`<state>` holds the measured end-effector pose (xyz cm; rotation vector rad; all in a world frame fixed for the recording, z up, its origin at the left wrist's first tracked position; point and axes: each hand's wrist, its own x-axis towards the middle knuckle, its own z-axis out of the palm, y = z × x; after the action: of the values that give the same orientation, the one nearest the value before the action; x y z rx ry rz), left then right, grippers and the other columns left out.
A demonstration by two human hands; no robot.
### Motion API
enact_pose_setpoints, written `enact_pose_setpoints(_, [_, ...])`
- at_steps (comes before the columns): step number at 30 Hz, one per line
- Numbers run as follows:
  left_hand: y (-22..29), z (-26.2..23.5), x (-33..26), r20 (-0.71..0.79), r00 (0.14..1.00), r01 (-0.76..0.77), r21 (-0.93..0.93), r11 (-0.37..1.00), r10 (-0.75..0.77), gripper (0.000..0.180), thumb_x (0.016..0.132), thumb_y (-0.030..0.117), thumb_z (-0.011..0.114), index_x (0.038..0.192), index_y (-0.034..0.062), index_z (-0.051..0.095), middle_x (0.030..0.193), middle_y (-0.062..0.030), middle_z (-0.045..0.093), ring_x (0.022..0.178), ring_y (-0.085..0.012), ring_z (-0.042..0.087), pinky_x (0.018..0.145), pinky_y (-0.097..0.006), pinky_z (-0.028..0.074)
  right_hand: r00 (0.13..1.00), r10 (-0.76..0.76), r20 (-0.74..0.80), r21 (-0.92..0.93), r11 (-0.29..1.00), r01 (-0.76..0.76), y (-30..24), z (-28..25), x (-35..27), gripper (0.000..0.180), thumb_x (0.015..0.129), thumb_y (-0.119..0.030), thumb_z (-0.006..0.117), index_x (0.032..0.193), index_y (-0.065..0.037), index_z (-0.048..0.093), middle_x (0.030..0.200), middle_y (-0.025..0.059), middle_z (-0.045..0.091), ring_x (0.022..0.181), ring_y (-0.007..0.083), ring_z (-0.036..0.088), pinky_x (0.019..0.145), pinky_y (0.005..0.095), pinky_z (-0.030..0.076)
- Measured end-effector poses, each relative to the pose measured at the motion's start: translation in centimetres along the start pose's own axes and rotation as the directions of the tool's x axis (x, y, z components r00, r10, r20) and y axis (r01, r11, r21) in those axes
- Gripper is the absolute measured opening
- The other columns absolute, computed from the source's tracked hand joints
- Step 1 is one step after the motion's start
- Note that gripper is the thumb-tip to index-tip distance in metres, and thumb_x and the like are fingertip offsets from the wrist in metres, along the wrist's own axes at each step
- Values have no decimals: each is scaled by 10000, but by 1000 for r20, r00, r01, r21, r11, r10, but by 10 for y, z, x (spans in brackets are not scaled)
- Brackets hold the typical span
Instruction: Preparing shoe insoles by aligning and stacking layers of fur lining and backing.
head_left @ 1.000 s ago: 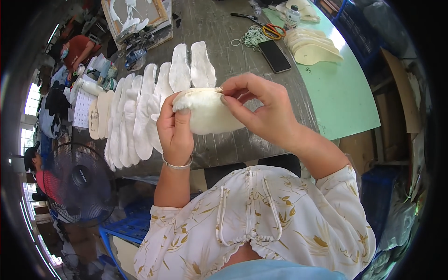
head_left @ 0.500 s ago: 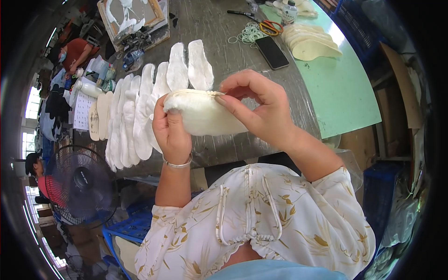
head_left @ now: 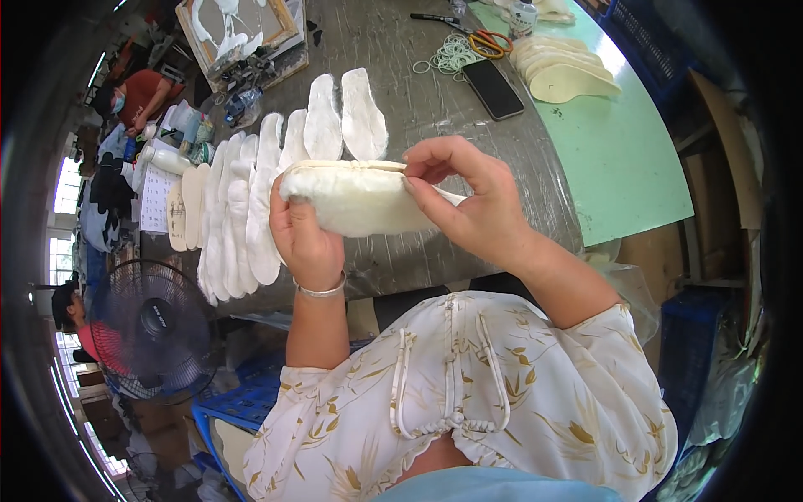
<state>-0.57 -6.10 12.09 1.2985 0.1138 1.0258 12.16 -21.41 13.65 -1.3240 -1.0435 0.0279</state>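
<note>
I see my left hand (head_left: 305, 238) wrapped around the rounded end of a fluffy white insole (head_left: 355, 199), its grip closed on it from below with the thumb lying across the near side. My right hand (head_left: 468, 205) holds the other end, thumb and forefinger pinching the upper edge of the insole while the remaining fingers curl behind it. The insole is raised above the near edge of the grey surface (head_left: 468, 125), lying roughly level between both hands and clear of everything on it. Just beyond my left hand a row of white insoles (head_left: 251, 201) lies fanned out and overlapping on the surface, reaching toward its far side. Farther off on the right a black phone (head_left: 493, 88) lies flat, with a heap of rubber bands (head_left: 452, 57) and orange-handled scissors (head_left: 489, 42) near it. A stack of cream soles (head_left: 565, 71) rests on the green mat (head_left: 619, 159) to the right. A black fan (head_left: 155, 330) stands low on my left, beside a blue crate (head_left: 242, 406).
</note>
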Motion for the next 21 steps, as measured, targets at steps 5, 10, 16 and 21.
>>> enact_pose_setpoints(5, [-3, 0, -1, 24, 1000, -10, -25, 1000, 11, 332, 1002, 204, 516, 1209, -56, 518, 1117, -115, 606, 1026, -188, 593, 929, -335, 465, 999, -18, -31, -26, 1000, 17, 3, -5, 2, 227, 812, 22, 704, 1023, -23, 635, 884, 85, 651, 767, 163, 678, 682, 277, 561])
enact_pose_setpoints(10, [-5, -4, 4, 65, 997, -42, -19, 999, 43, 338, 1003, 210, 515, 1213, -55, 523, 1136, -111, 607, 1036, -190, 597, 928, -340, 472, 1000, 20, 7, -40, 999, -20, 6, -8, 6, 216, 816, -20, 713, 1025, -31, 663, 900, 85, 669, 731, 164, 666, 638, 278, 541])
enact_pose_setpoints(16, [2, 3, 36, -18, 988, 149, -70, 986, -150, 330, 1032, 167, 419, 1277, -39, 499, 1219, -145, 597, 1112, -241, 601, 975, -381, 480, 985, 154, 83, 96, 982, -161, 22, -11, 26, 171, 900, -72, 638, 1053, -28, 699, 865, 91, 721, 697, 121, 639, 653, 259, 521])
enact_pose_setpoints(21, [-7, -17, 55, 38, 992, 129, -226, 966, -124, 348, 1033, 197, 428, 1294, -22, 502, 1260, -148, 588, 1154, -264, 592, 1002, -421, 481, 987, 148, 58, 102, 983, -154, 26, -25, 27, 187, 897, -78, 637, 1065, -36, 707, 901, 73, 725, 705, 102, 629, 653, 255, 514])
